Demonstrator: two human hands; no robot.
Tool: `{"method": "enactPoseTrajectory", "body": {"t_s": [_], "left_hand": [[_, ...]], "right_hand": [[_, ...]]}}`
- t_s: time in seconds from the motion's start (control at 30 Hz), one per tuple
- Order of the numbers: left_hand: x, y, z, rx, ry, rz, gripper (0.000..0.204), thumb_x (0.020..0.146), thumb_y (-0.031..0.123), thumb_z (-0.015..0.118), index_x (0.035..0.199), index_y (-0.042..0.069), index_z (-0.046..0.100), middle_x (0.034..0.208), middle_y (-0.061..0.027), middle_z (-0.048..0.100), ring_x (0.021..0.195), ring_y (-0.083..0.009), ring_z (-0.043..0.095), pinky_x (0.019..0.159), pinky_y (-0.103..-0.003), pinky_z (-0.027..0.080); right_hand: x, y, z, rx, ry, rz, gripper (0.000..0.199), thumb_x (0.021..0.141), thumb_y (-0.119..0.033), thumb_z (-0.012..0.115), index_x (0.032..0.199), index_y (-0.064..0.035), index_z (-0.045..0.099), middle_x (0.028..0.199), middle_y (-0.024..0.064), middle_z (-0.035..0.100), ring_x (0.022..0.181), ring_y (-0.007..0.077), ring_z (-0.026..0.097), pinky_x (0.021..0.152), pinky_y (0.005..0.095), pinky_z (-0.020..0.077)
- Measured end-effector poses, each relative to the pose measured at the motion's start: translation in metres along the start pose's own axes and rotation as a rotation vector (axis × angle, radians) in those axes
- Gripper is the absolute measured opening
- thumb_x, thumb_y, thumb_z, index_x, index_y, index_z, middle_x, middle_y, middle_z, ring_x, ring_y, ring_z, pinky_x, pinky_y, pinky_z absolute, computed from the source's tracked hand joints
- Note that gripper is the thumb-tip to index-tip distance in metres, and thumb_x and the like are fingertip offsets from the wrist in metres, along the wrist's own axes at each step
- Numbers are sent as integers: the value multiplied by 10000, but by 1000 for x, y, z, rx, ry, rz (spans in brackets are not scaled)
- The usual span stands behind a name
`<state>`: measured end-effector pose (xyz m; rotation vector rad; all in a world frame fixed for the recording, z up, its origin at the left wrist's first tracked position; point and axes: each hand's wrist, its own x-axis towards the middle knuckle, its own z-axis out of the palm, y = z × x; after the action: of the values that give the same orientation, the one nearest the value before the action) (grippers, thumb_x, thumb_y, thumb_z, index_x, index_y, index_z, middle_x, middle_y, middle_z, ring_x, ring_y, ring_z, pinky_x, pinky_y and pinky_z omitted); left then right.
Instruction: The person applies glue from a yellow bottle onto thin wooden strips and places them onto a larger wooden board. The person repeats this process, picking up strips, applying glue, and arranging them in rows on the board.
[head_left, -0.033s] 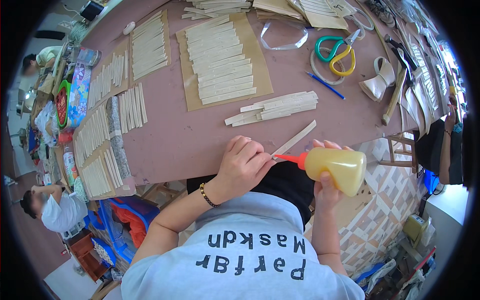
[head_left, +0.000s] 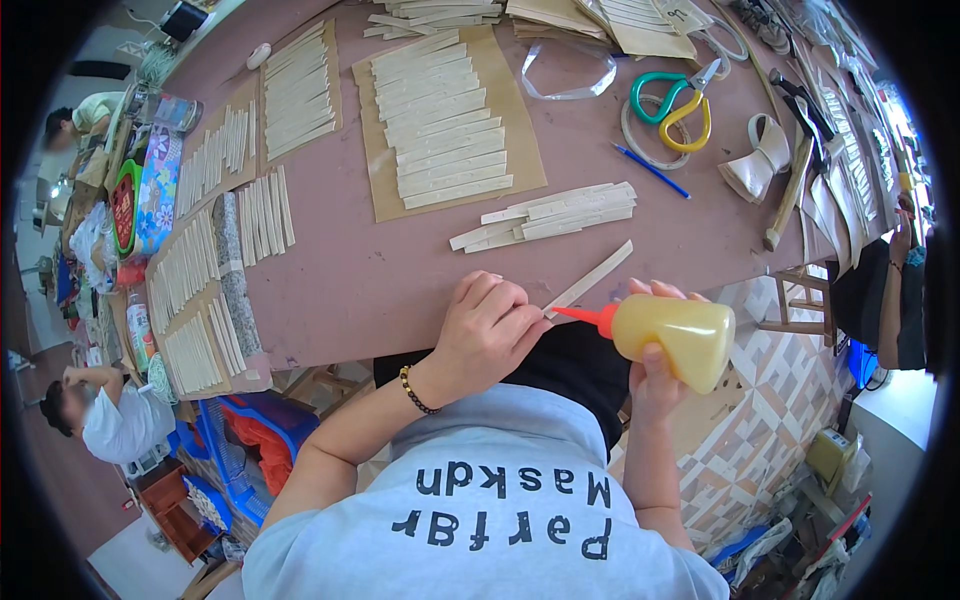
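At the table's near edge my left hand (head_left: pixel 487 325), with fingers closed, pinches the near end of a narrow cream strip (head_left: pixel 592 275) that points away to the right. My right hand (head_left: pixel 655 375) is wrapped round a squeeze bottle (head_left: pixel 672 335) of yellowish liquid, tilted nearly flat. Its long red nozzle (head_left: pixel 590 318) points left, with the tip at the strip's end, close to my left fingertips. Whether liquid comes out is too small to tell. Just beyond lies a loose pile of similar strips (head_left: pixel 560 215).
Strips lie in rows on brown paper sheets (head_left: pixel 525 165) further left. Scissors (head_left: pixel 685 105), a tape roll (head_left: pixel 640 150), a blue pencil (head_left: pixel 650 170) and a hammer (head_left: pixel 790 195) lie right. A stool (head_left: pixel 800 305) stands beside the table. Other people are at left and right.
The bottle in my right hand has shifted very slightly to the right. My left hand and the strip look the same.
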<state>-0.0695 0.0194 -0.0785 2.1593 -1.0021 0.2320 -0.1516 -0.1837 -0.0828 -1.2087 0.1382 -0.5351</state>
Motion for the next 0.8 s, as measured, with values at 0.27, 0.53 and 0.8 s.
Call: {"method": "enactPoseTrajectory", "body": {"t_s": [0.27, 0.53, 0.8], "left_hand": [[1, 0, 1, 9, -6, -3, 204, 711, 102, 829, 852, 74, 683, 843, -35, 562, 804, -244, 544, 830, -410, 464], [0, 0, 0, 33, -33, 35, 207, 727, 143, 828, 877, 73, 705, 849, -30, 556, 843, -238, 542, 875, -421, 454], [-1, 0, 0, 42, -62, 78, 197, 728, 158, 828, 862, 84, 705, 865, -25, 561, 870, -229, 537, 932, -427, 453]], "right_hand": [[0, -2, 1, 18, 13, 9, 742, 844, -231, 803, 1404, -90, 337, 1319, 203, 547, 1215, 403, 581, 1008, 486, 488], [20, -2, -12, -85, 157, -129, 686, 879, -220, 748, 1410, -43, 350, 1317, 252, 523, 1218, 458, 555, 954, 588, 526], [13, -2, -14, -63, 39, -108, 628, 900, -189, 723, 1399, -41, 373, 1316, 258, 525, 1219, 468, 552, 951, 588, 527]]}}
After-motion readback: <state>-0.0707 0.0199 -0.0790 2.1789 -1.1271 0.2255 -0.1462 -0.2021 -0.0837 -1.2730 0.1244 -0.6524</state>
